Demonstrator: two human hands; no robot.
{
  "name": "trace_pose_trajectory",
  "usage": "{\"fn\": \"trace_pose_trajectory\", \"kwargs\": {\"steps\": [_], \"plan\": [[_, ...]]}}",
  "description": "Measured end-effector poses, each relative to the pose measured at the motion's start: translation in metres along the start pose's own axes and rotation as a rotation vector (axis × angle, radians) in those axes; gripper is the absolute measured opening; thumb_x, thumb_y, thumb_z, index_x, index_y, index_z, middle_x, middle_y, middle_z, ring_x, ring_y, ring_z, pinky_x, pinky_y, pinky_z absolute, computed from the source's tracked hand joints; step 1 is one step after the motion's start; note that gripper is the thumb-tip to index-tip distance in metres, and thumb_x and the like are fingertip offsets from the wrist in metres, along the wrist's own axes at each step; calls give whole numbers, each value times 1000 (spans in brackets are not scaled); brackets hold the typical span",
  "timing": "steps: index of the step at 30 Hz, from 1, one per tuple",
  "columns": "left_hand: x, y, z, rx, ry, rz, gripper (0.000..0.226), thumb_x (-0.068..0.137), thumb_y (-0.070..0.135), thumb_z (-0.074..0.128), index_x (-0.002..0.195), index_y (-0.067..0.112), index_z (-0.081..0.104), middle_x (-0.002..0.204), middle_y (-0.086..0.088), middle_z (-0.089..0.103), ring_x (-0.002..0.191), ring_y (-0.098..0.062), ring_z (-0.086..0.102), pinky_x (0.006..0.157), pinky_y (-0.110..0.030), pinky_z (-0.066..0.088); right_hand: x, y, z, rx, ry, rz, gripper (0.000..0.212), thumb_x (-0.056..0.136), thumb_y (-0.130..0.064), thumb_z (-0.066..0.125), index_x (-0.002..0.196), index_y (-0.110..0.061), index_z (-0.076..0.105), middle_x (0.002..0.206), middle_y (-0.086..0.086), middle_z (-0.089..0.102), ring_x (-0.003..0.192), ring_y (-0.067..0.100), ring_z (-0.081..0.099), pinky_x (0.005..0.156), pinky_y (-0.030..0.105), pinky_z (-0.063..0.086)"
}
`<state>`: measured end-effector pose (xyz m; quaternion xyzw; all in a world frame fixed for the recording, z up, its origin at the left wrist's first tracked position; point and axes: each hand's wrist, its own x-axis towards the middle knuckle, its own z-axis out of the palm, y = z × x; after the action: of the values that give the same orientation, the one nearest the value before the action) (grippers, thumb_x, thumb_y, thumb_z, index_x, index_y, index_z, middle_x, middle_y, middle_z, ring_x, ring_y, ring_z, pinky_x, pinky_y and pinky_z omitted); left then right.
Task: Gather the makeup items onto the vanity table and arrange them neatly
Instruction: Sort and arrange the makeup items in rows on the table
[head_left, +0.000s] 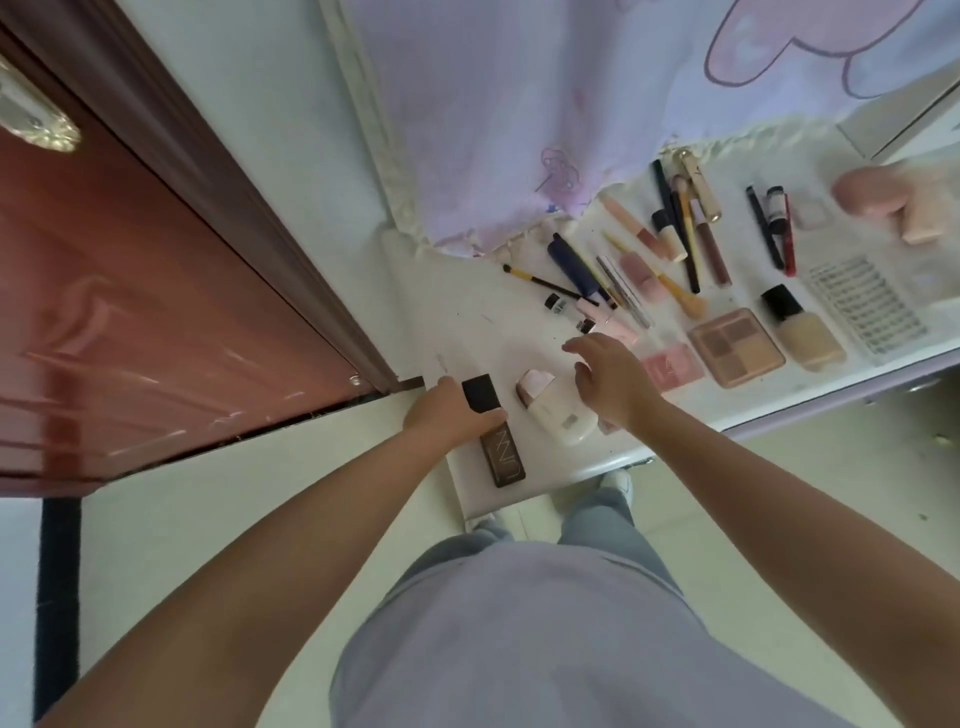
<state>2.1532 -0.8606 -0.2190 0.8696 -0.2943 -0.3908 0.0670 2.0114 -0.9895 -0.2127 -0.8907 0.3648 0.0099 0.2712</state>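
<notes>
The dark bottle (493, 431) lies near the front left edge of the vanity table (519, 332), left hand (447, 410) curled round it by the black cap. Right hand (608, 379) hovers open over the white bottle (558, 415). A careless slide could tip the dark one off the edge, or knock the brushes (587, 280) askew.

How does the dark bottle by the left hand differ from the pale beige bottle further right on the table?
The dark bottle is brownish with light lettering; the beige bottle is pale and creamy. The left hand grips the dark bottle near its cap, while nothing touches the beige bottle. The dark bottle lies near the table's left end; the beige bottle lies among the items to the right. Both have square black caps and lie flat.
</notes>
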Motion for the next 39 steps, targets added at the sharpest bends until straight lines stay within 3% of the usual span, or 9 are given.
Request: {"fn": "trace_pose_trajectory", "kwargs": {"steps": [3, 7, 11, 15, 18, 22, 26, 29, 39], "plan": [[-9, 0, 20, -44, -14, -19, 64, 72, 53, 65, 114, 7, 49, 113, -9, 59, 104, -26, 57, 77, -31, 46, -8, -13, 12, 32, 15, -47, 38, 83, 8, 40, 117, 1, 55, 123, 19, 55, 115, 33, 48, 92, 27, 31], [-18, 8, 35, -120, 29, -48, 36, 75, 41, 66, 89, 14, 48, 104, -7, 63, 79, -19, 52, 62, -24, 40, -14, -14, 16, -12, 35, -30, 37, 82, 8, 41, 114, 2, 58, 121, 19, 57, 112, 33, 50, 89, 24, 29], [-19, 3, 27, -92, 94, -3, 45, 75, 34, 65, 106, 4, 51, 109, -14, 57, 90, -27, 56, 65, -28, 40, -15, -12, 11, 10, 54, -2, 30, 88, -2, 44, 115, 1, 57, 118, 18, 59, 111, 32, 51, 90, 26, 31], [-18, -4, 7, -103, 123, 214, 39, 76, 25, 65, 103, 1, 49, 106, -16, 49, 83, -25, 50, 67, -30, 40, -10, -29, -1, 169, 77, -4, 29, 92, -17, 46, 115, -3, 57, 106, 13, 63, 96, 25, 58, 83, 27, 39], [-18, -1, -7, -52, 197, 390, 37, 76, 21, 65, 103, 3, 48, 95, -7, 43, 78, -19, 43, 66, -27, 35, -2, -49, -11, 420, -122, 114, 35, 92, -33, 45, 119, -11, 52, 94, -1, 59, 75, 12, 58, 71, 22, 44], [-20, 3, -15, -38, 267, 471, 38, 77, 18, 63, 107, 3, 44, 87, -4, 48, 76, -20, 44, 66, -27, 33, 5, -59, -19, 511, -149, 140, 16, 91, -28, 49, 96, -14, 55, 65, -3, 58, 52, 4, 53, 50, 7, 43], [-23, 1, -21, -154, 166, 460, 41, 80, 24, 61, 112, 6, 43, 90, 0, 51, 77, -19, 49, 67, -27, 37, 5, -54, -25, 659, -185, 229, 20, 91, -25, 50, 103, -11, 56, 66, 2, 60, 58, 13, 56, 66, 20, 49], [-25, 1, -18, 37, 197, 498, 38, 85, 33, 55, 110, 6, 46, 93, -6, 54, 78, -17, 43, 65, -28, 34, 0, -45, -25, 741, -180, 282, 20, 90, -23, 51, 107, -14, 56, 64, 4, 57, 60, 17, 52, 77, 35, 49], [-29, 14, -24, 240, 255, 574, 38, 87, 35, 52, 109, 4, 47, 99, -13, 53, 80, -17, 33, 67, -28, 30, -16, -39, -30, 874, -24, 276, 20, 91, -16, 51, 108, -11, 61, 72, 0, 60, 59, 12, 53, 65, 22, 56]]}}
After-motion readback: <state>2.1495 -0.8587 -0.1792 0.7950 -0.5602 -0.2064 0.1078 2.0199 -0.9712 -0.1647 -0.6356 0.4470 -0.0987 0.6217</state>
